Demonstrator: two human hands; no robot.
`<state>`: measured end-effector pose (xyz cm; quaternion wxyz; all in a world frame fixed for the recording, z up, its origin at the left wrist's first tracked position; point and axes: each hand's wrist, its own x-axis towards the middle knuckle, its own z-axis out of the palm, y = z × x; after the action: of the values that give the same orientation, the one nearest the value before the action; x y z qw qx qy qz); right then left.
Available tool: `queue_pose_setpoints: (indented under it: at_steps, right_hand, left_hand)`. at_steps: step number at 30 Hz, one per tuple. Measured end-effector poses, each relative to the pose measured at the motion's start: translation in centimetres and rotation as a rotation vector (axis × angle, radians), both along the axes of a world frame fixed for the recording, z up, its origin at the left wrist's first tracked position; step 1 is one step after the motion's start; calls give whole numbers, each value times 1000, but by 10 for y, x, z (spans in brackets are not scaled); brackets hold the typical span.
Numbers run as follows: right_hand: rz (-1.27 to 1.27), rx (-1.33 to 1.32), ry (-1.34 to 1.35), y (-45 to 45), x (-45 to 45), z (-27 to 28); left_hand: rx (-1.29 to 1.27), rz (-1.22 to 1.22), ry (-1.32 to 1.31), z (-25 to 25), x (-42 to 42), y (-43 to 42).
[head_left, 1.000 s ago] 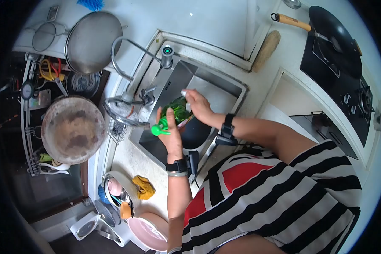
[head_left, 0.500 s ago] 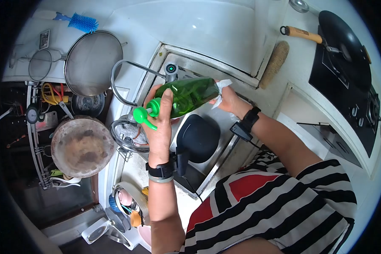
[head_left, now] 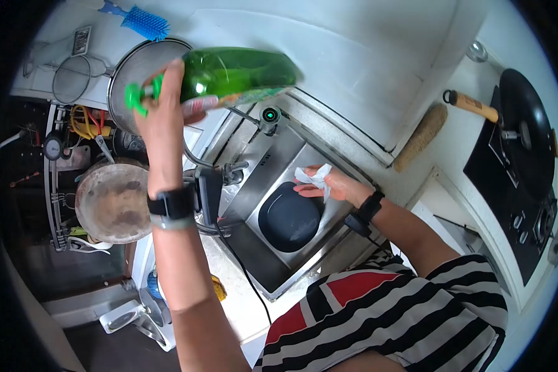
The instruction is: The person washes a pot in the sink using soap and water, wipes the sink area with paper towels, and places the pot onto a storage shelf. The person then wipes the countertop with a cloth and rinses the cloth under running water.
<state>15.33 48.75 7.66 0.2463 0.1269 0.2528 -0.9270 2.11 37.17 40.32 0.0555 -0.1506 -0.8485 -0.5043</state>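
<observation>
My left hand is wrapped round the neck end of a large green pump bottle of liquid, held on its side above the back left of the sink. The bottle's green pump head sticks out to the left past my fingers. Over the sink, my right hand grips a crumpled white tissue, its fingers partly spread round it. Just below these fingers lies a dark, rounded dish or pan in the steel sink; whether they touch it I cannot tell.
A faucet and a round knob with a green light stand at the sink's edge. Strainers, scissors and a round wooden board hang at left. A black wok sits on the stove at right; a loofah lies behind the sink.
The green bottle has moved up and left with my left hand, away from my right hand. My right hand with the tissue has lowered toward the dark dish.
</observation>
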Motion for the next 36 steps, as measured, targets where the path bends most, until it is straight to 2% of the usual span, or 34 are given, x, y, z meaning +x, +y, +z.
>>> queue_pose_setpoints:
  at_steps: [2, 4, 6, 7, 9, 13, 15, 17, 18, 25, 28, 30, 31, 34, 36]
  right_hand:
    - [-14, 39, -46, 6, 1, -1]
    - [-5, 49, -45, 12, 5, -1]
    - [-4, 79, -64, 17, 8, -3]
    - [1, 85, -58, 19, 10, -5]
    - [17, 78, -82, 22, 14, -9]
    - [35, 66, -159, 22, 23, -20]
    - [35, 71, -172, 20, 27, -31]
    - [3, -45, -249, 19, 31, -35]
    - [-6, -26, -218, 18, 34, -37]
    - [-40, -27, -246, 15, 32, -39]
    - [-51, -60, -239, 15, 24, -29]
    - [-49, -83, -224, 14, 25, -25]
    - [-45, -78, -220, 14, 25, -25]
    - [-11, -85, -210, 11, 26, -28]
    - [0, -47, -218, 9, 27, -30]
  left_hand:
    - [32, 19, -55, 4, -25, 15]
    - [5, 76, 75, -8, -48, 29]
    - [-208, 134, 87, -25, -69, 41]
    - [-384, 156, 196, -44, -93, 42]
    - [-516, 177, 95, -65, -113, 54]
    - [-533, 269, 39, -114, -152, 62]
    - [-517, 320, 15, -118, -164, 64]
    - [-611, 295, -144, -114, -174, 60]
    - [-684, 321, -61, -118, -174, 59]
    - [-643, 311, -133, -139, -183, 45]
    - [-641, 306, -61, -140, -183, 40]
    - [-406, 221, -374, -139, -163, 50]
    - [-400, 225, -372, -146, -163, 53]
    - [-53, 308, -645, -175, -170, 49]
    - [-34, 273, -597, -188, -174, 46]
